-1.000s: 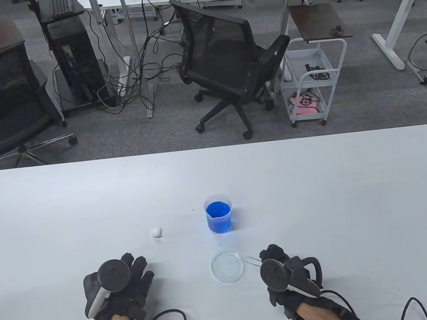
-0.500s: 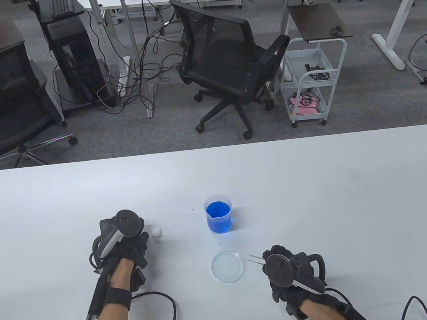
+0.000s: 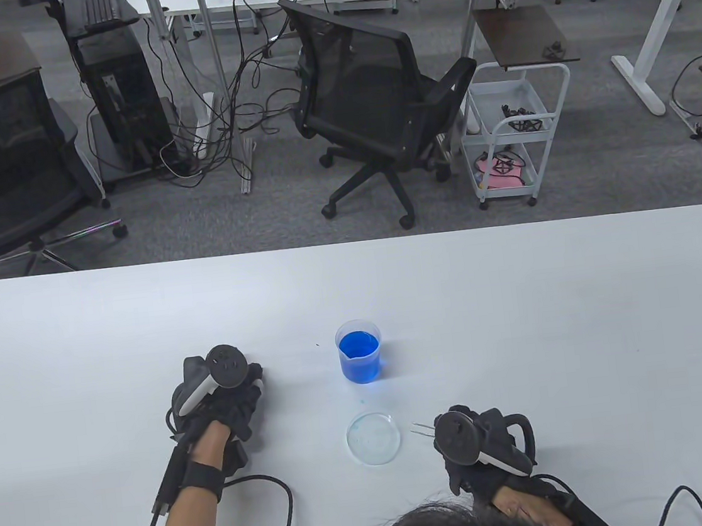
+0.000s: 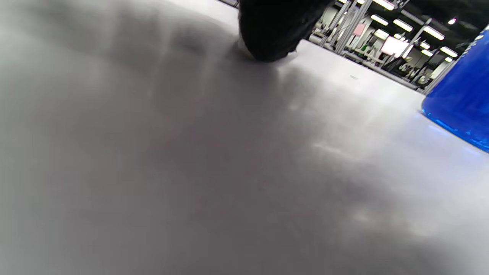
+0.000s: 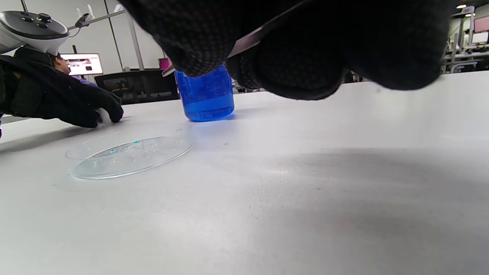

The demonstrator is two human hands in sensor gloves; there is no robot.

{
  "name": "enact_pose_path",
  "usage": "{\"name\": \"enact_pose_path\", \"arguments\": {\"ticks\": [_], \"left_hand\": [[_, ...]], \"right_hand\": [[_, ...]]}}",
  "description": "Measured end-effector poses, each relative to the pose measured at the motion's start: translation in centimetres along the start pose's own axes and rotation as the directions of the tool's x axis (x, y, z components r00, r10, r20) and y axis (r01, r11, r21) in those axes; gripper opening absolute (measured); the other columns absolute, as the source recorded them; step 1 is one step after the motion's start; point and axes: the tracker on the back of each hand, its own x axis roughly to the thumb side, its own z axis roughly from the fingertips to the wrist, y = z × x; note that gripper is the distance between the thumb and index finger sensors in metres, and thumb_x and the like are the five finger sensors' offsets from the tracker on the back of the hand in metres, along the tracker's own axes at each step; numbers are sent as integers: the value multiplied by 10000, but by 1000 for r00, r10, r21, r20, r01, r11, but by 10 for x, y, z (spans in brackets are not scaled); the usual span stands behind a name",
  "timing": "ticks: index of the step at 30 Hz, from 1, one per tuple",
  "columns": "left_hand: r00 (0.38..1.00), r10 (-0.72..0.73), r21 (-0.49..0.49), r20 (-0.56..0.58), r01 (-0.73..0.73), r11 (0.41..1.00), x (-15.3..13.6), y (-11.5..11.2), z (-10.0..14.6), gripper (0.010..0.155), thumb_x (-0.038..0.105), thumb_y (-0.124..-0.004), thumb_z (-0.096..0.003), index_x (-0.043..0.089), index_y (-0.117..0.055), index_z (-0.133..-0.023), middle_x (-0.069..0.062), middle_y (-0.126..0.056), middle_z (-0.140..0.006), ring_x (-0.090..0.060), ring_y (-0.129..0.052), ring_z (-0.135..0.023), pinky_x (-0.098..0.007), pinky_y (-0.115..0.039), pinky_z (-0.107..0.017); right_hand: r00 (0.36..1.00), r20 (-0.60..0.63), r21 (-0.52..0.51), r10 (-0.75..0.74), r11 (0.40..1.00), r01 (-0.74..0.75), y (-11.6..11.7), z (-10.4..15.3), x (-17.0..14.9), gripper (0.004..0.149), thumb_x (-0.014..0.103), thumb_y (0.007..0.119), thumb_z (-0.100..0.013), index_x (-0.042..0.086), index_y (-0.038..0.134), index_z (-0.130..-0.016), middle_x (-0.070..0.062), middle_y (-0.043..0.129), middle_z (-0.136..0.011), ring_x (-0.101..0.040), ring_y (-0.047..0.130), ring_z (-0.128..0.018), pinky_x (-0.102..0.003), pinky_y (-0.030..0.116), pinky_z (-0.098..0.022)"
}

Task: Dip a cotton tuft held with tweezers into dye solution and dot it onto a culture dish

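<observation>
Left hand (image 3: 224, 398) lay on the white table (image 3: 519, 294), fingertips closed around the white cotton tuft (image 5: 103, 115); tuft mostly hidden, only a pale sliver visible in the right wrist view. Left wrist view largely blurred: one dark fingertip (image 4: 273, 32) against the table. Beaker of blue dye (image 3: 359, 351) stood upright right of that hand, cut off at the frame edge in the left wrist view. Clear culture dish (image 3: 373, 437) lay nearer the table's front edge, faint blue specks inside. Tweezers (image 3: 422, 429), tips apart, pinched by the right hand (image 3: 473, 445) just right of the dish; handles hidden under the glove. Beyond the table: grey carpet, black office chair (image 3: 371, 102), white cart (image 3: 513, 130).
</observation>
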Motion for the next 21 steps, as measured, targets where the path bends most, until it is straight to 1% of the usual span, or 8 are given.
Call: {"name": "enact_pose_path", "arguments": {"ticks": [1,3,8,9,10,14,18,21], "left_hand": [[1000,-2,10,7,1,1000,0,0,2,416,240,-770,-595,207,-685,-1001,-193,-266,-1214,-517,-201,-1047,-751,-193,-662],[1000,22,7,19,-22,1000,1,2,11,414,246,-771,-595,194,-698,-999,-204,-299,-1212,-521,-209,-1047,-753,-198,-661],[981,176,48,77,-180,983,7,5,39,433,250,-753,-599,119,-721,-1010,-252,-373,-1204,-541,-217,-1044,-760,-201,-657],[973,205,63,104,-212,975,11,7,50,433,249,-753,-599,108,-730,-1008,-259,-381,-1203,-547,-222,-1042,-760,-206,-657],[970,215,70,116,-224,972,13,7,55,432,247,-755,-598,104,-740,-1006,-263,-392,-1202,-549,-228,-1043,-761,-210,-657],[947,245,108,206,-271,957,34,8,89,426,250,-776,-590,91,-772,-986,-270,-437,-1197,-558,-269,-1040,-762,-239,-658],[896,308,141,319,-366,920,61,2,122,426,262,-800,-582,99,-786,-975,-272,-472,-1191,-563,-298,-1039,-761,-264,-659],[837,381,113,393,-455,883,78,-10,136,427,264,-805,-581,101,-784,-976,-277,-479,-1188,-565,-302,-1038,-762,-268,-658]], "right_hand": [[1000,0,1,0,1000,0,0,0,0,503,299,827,-363,21,891,-777,-271,841,-829,-196,972,-406,-359,919,-257],[1000,0,1,2,1000,-2,-1,0,0,503,302,829,-363,22,892,-776,-267,842,-829,-194,973,-404,-357,920,-257],[1000,20,-21,-10,1000,10,-3,2,5,503,304,835,-361,22,896,-773,-269,847,-824,-194,975,-399,-357,921,-252],[999,34,-29,-15,999,16,-5,4,9,501,305,836,-361,24,898,-771,-268,848,-823,-192,977,-398,-355,922,-251],[999,42,-34,-18,999,20,-5,5,10,502,308,837,-360,26,899,-770,-266,851,-821,-190,979,-395,-353,925,-249],[991,102,-64,-89,993,96,-10,13,25,498,311,847,-357,27,910,-761,-264,865,-809,-185,987,-385,-347,933,-238],[971,177,-99,-160,979,179,-14,24,43,491,315,861,-351,34,923,-749,-260,879,-798,-179,999,-378,-343,945,-231],[953,222,-123,-206,964,237,-16,31,54,487,316,876,-344,38,937,-739,-267,894,-784,-178,1012,-373,-341,957,-230]]}}
